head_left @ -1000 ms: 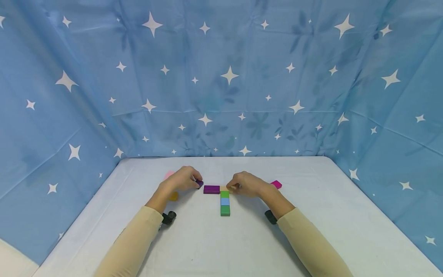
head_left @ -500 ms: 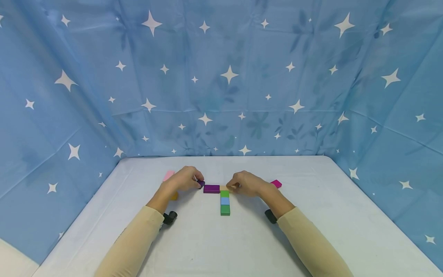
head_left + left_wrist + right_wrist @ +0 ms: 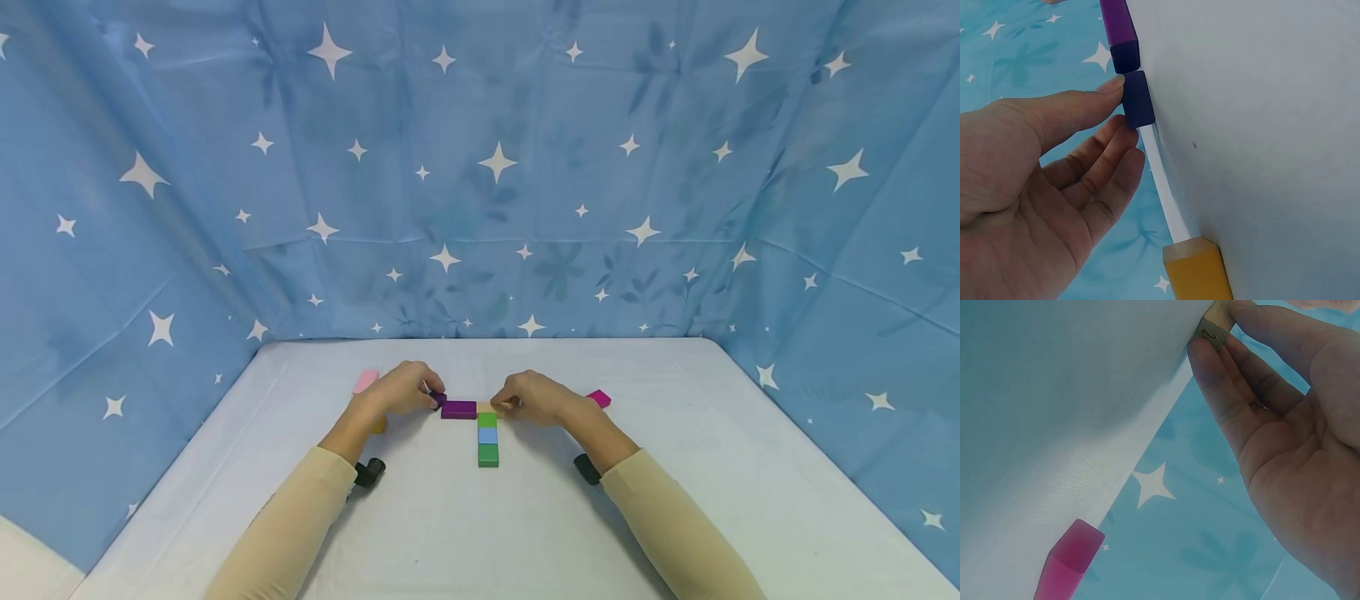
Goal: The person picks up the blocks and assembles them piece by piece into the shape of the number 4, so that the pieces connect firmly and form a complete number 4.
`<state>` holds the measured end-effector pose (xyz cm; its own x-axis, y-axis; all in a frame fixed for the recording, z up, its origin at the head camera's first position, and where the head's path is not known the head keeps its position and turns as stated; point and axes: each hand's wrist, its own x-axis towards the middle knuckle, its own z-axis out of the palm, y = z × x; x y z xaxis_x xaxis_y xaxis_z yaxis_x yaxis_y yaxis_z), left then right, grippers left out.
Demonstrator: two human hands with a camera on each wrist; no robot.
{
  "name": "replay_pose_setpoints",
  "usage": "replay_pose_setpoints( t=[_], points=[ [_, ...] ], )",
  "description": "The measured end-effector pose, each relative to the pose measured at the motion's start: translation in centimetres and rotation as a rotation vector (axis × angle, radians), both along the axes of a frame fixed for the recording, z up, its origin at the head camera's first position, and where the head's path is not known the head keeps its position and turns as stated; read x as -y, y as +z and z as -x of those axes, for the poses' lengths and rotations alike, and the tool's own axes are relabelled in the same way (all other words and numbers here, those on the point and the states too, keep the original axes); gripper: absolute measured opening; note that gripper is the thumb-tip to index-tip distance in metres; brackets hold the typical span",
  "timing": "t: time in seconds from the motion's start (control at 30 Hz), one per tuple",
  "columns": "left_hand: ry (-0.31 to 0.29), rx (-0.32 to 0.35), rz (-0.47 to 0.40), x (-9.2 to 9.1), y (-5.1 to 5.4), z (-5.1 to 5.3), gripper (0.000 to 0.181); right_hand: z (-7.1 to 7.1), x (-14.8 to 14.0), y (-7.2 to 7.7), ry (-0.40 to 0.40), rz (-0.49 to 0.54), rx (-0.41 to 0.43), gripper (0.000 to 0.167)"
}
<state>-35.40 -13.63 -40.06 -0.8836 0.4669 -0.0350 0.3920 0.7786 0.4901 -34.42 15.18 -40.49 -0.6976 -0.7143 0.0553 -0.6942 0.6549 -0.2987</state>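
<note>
Between the thumb and fingers of my left hand (image 3: 397, 388) is a small dark purple block (image 3: 1139, 100). Its end lies right by the end of a longer purple block (image 3: 458, 409); whether the two touch is hard to tell. The purple block meets a tan wooden block (image 3: 484, 407), which my right hand (image 3: 531, 398) pinches at its other end. In the right wrist view, that end of the wooden block (image 3: 1211, 332) carries a dark mark. Running toward me from the tan block is a column of light green (image 3: 487, 420), light blue (image 3: 488, 436) and darker green (image 3: 488, 455) blocks.
A yellow-orange block (image 3: 1197, 272) and a light pink block (image 3: 366, 380) lie near the left hand, partly hidden by it in the head view. Beyond the right wrist lies a magenta block (image 3: 599, 399). A starry blue curtain (image 3: 480, 192) surrounds the white table (image 3: 465, 533).
My left hand has slid slightly right, carrying the dark purple block up close to the longer purple block. The right hand has kept its place on the wooden block.
</note>
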Motion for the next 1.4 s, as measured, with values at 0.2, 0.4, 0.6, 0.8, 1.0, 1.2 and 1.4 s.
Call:
replay_pose_setpoints(
  t=[0.2,0.4,0.6,0.8,1.0,1.2,1.4],
  points=[
    [-0.001,-0.005,0.0,-0.13,-0.03,0.14,0.025,-0.04,0.0,0.0,-0.001,0.001,-0.005,0.026],
    [-0.004,-0.003,0.004,-0.15,0.03,0.13,0.025,-0.15,-0.01,0.08,-0.012,0.003,0.007,0.028],
    [-0.007,-0.002,0.001,-0.05,-0.19,0.27,0.025,-0.06,-0.04,-0.08,-0.015,0.012,0.019,0.029],
    [-0.003,-0.016,-0.004,-0.14,-0.26,0.2,0.025,-0.05,0.04,-0.04,-0.031,0.005,0.023,0.029],
    [-0.003,-0.02,-0.009,-0.14,-0.3,0.21,0.026,-0.11,0.09,0.06,-0.034,0.005,0.025,0.029],
    [-0.012,-0.03,-0.001,-0.02,-0.39,0.28,0.029,-0.17,0.06,0.11,-0.035,0.007,0.035,0.029],
    [-0.019,-0.033,0.004,0.05,-0.43,0.41,0.031,-0.17,0.02,0.1,-0.029,0.01,0.026,0.028]
  ],
)
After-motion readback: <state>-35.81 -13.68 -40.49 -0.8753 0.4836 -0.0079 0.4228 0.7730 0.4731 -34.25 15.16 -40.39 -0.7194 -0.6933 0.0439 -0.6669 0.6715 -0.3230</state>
